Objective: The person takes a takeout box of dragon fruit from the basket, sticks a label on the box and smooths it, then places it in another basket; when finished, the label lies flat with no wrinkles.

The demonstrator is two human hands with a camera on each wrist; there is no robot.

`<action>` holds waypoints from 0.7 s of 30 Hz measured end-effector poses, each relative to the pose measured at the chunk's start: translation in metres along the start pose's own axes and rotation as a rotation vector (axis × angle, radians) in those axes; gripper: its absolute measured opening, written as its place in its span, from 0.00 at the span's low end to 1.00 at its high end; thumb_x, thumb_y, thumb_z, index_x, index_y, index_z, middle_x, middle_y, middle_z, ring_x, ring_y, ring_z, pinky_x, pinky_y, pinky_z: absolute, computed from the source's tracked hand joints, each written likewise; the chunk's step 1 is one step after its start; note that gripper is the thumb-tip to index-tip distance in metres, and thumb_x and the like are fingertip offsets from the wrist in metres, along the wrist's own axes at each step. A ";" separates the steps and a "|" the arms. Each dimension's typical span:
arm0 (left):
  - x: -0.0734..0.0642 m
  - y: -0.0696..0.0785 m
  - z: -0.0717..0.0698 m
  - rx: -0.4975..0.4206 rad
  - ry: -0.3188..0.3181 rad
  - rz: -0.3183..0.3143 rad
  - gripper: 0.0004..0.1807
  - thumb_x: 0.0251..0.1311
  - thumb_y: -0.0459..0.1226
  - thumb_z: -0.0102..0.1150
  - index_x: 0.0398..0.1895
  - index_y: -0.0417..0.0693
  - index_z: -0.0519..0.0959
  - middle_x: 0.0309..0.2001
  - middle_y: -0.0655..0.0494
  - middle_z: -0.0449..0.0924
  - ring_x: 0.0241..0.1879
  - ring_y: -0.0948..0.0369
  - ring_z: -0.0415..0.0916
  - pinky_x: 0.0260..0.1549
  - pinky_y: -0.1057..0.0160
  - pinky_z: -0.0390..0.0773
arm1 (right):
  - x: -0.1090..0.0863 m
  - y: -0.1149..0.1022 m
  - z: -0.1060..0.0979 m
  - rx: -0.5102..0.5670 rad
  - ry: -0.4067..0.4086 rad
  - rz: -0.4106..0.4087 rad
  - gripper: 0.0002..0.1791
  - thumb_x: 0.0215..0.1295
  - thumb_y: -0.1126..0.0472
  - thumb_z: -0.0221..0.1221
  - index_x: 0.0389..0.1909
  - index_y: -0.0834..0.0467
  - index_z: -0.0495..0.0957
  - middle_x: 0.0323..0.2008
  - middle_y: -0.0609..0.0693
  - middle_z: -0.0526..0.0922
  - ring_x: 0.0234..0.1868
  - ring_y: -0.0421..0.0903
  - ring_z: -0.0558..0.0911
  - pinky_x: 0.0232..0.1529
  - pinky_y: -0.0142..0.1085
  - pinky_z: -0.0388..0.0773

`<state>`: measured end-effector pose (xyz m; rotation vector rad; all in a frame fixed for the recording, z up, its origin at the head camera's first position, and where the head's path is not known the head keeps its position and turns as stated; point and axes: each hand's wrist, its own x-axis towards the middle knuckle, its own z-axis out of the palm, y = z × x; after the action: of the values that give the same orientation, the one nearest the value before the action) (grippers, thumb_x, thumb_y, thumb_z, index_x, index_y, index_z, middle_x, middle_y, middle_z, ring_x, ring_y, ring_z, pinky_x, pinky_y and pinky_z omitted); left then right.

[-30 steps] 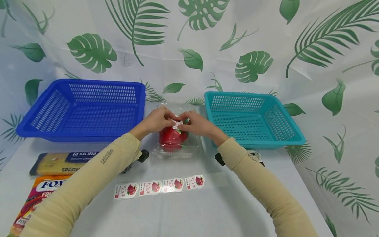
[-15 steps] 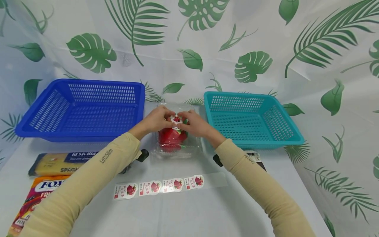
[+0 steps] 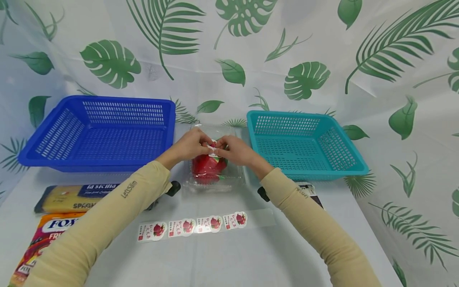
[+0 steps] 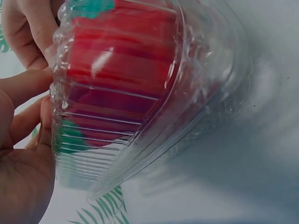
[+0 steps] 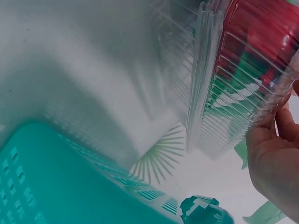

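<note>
A clear plastic clamshell box (image 3: 234,172) stands between the two baskets, with red dragon fruit (image 3: 206,167) and green bits showing through its walls. Over the lid, a white label sticker (image 3: 214,153) printed with a red fruit spans both hands. My left hand (image 3: 189,145) pinches its left side, my right hand (image 3: 236,150) its right. In the left wrist view the left hand (image 4: 25,182) lies along the box's ribbed top edge. The right wrist view shows the right hand (image 5: 275,158) close against the lid; its fingertips are partly out of frame.
A blue basket (image 3: 107,163) stands left, a teal basket (image 3: 308,175) right. In front lies a backing strip (image 3: 261,218) bearing several fruit labels (image 3: 182,227). A spaghetti pack (image 3: 68,199) and an orange Fox's bag (image 3: 46,239) lie at left. A black-and-white item (image 3: 312,193) is partly behind the right sleeve.
The sticker lay flatter half a second ago, its fruit picture facing up; now it is bent between the fingers. Both hands stay over the box, shifting only slightly.
</note>
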<state>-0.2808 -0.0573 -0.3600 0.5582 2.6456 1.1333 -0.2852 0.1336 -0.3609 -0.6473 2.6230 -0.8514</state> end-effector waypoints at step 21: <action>-0.003 -0.003 -0.004 -0.102 -0.057 -0.026 0.19 0.60 0.33 0.65 0.55 0.39 0.79 0.46 0.46 0.68 0.45 0.54 0.68 0.39 0.62 0.74 | -0.011 0.005 -0.010 0.068 -0.092 -0.059 0.29 0.70 0.64 0.57 0.70 0.61 0.63 0.56 0.57 0.70 0.51 0.51 0.75 0.47 0.38 0.78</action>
<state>-0.2804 -0.0629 -0.3596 0.5265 2.5234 1.2187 -0.2821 0.1478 -0.3544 -0.7305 2.4933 -0.9021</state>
